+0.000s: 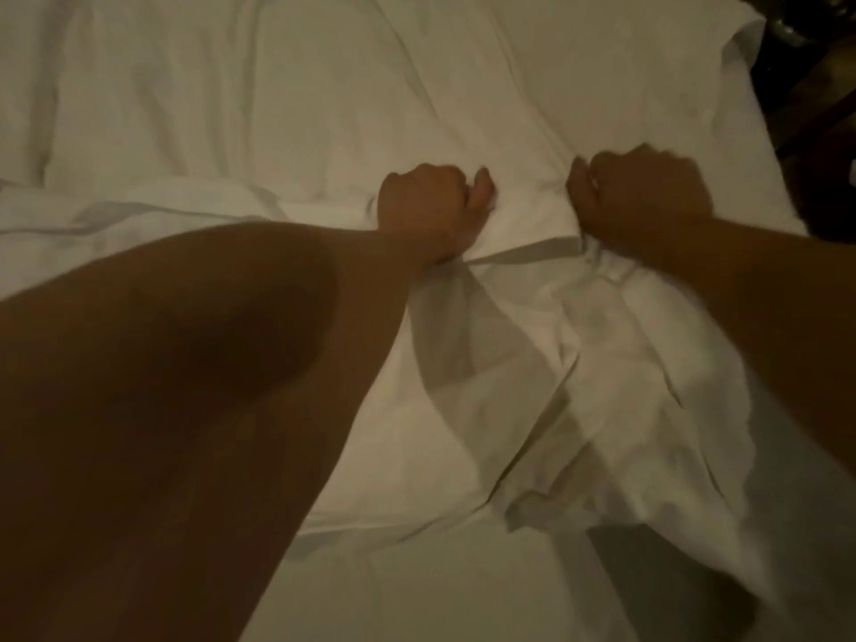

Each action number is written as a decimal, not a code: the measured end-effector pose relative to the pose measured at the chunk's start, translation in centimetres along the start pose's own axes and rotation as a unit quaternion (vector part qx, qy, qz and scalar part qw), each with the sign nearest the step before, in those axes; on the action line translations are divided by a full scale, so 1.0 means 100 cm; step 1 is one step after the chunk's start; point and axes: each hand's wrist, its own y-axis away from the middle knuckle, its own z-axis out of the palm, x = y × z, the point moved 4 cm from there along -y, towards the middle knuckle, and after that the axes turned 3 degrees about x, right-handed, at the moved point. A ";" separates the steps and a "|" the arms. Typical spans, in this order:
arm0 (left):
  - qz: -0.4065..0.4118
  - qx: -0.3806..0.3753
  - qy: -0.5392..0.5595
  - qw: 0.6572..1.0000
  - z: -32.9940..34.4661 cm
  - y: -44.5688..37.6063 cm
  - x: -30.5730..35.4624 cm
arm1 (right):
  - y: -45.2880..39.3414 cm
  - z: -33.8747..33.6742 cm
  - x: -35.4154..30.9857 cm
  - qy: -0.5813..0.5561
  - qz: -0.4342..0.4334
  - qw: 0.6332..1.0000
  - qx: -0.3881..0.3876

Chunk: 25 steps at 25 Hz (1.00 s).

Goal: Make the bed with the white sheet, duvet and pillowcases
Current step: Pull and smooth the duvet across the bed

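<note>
Your two hands are closed in fists on white bedding at the middle of the bed, seen from the head camera looking down along both bare forearms. Your left hand (428,210) grips a bunched fold of white cloth (532,363), knuckles up, thumb tucked against the fabric; your right hand (641,194) clutches the same gathered cloth just beside it, with a short taut band of fabric stretched between the two fists. From under both hands the cloth falls toward you in loose, crumpled folds, partly translucent where it hangs below your left wrist, and spreads over the near part of the bed. Whether this piece is the duvet cover, the sheet or a pillowcase cannot be told in the dim, blurred light. Beyond your hands the white sheet (324,85) lies across the mattress, creased in long wrinkles running away from your grip. At the far left a raised, padded white shape (28,85) rests on the bed, its kind unclear. Dark furniture (815,62) shows past the bed's right edge, too shadowed to identify.
</note>
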 end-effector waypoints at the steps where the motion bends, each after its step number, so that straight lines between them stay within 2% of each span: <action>1: -0.003 -0.020 -0.011 1.000 0.021 0.003 -0.006 | 0.006 0.032 0.002 0.002 0.011 0.999 -0.045; 3: -0.007 -0.025 -0.033 0.999 0.067 0.010 -0.018 | 0.027 0.095 0.004 0.006 0.036 0.995 -0.094; 6: 0.008 0.002 -0.088 0.996 0.109 0.014 -0.028 | 0.046 0.151 0.002 0.008 0.033 0.998 -0.046; 10: 0.009 0.013 -0.118 0.993 0.124 0.010 -0.027 | 0.041 0.170 0.010 0.007 0.061 0.998 -0.015; 13: -0.011 0.025 -0.093 0.995 0.113 0.022 -0.026 | 0.048 0.147 0.001 0.008 0.057 0.998 0.023; 17: -0.031 0.067 -0.032 0.997 0.092 0.063 -0.016 | 0.088 0.099 0.001 0.015 0.086 0.996 0.011; 19: -0.024 0.010 0.002 1.000 0.078 0.083 0.000 | 0.119 0.072 0.000 0.040 0.069 0.997 0.003; 21: 0.026 -0.039 0.053 0.998 0.062 0.108 0.029 | 0.154 0.041 0.002 0.050 0.056 0.997 -0.010; 23: 0.089 -0.071 0.100 0.989 0.047 0.134 0.064 | 0.192 0.010 0.010 0.042 0.097 0.994 -0.015; 25: 0.132 -0.105 0.095 0.981 0.037 0.163 0.108 | 0.245 -0.022 0.023 0.047 0.162 0.986 -0.003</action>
